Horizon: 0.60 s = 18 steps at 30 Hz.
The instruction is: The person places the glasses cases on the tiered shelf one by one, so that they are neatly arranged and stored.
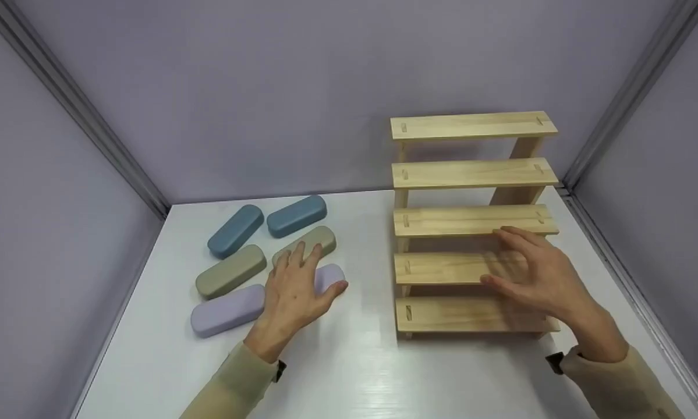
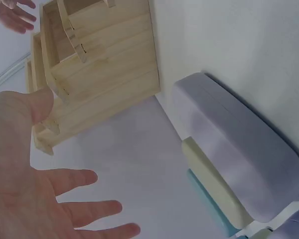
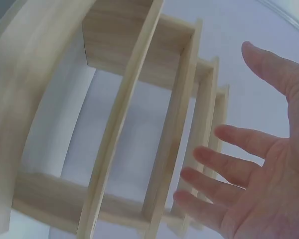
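My left hand (image 1: 293, 291), fingers spread and holding nothing, hovers over the right-hand lilac case (image 1: 329, 276) and overlaps the right-hand olive-green case (image 1: 321, 237). In the left wrist view the near lilac case (image 2: 239, 144) lies beyond the palm side of that hand. A tiered wooden rack (image 1: 474, 221) with several step-like shelves stands on the right. In front of its lower right shelves is my right hand (image 1: 544, 279), fingers apart and nothing in the grasp. The right wrist view shows the open palm (image 3: 259, 184) beside the shelf edges.
Left of my left hand lie another lilac case (image 1: 226, 311) and an olive-green case (image 1: 230, 272). Two blue cases (image 1: 236, 231) lie behind them. All rest on a white table (image 1: 354, 366), enclosed by pale walls (image 1: 267, 99) at the back and sides.
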Each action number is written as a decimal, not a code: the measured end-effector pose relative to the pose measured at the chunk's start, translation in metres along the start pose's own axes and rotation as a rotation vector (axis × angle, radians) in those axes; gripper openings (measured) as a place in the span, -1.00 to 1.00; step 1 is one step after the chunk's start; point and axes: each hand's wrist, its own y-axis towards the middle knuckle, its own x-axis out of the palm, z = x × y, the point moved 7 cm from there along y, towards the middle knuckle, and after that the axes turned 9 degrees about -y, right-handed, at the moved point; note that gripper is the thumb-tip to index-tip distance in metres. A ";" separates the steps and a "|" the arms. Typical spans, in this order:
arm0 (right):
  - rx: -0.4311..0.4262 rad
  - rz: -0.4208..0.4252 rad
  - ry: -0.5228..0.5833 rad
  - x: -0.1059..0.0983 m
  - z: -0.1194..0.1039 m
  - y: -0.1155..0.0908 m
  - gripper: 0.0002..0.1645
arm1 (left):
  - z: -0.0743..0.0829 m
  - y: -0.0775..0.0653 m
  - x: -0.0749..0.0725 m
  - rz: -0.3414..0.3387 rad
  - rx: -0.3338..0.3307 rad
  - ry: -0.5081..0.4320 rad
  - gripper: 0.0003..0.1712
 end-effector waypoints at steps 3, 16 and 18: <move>0.023 0.022 0.051 -0.010 0.014 -0.004 -0.13 | -0.006 -0.002 0.002 0.010 0.024 -0.034 -0.05; 0.288 -0.148 0.435 -0.019 0.098 -0.041 -0.41 | -0.065 -0.006 0.020 -0.070 0.053 -0.242 -0.36; 0.310 -0.181 0.548 -0.016 0.109 -0.049 -0.45 | -0.075 -0.006 0.023 -0.086 0.041 -0.260 -0.36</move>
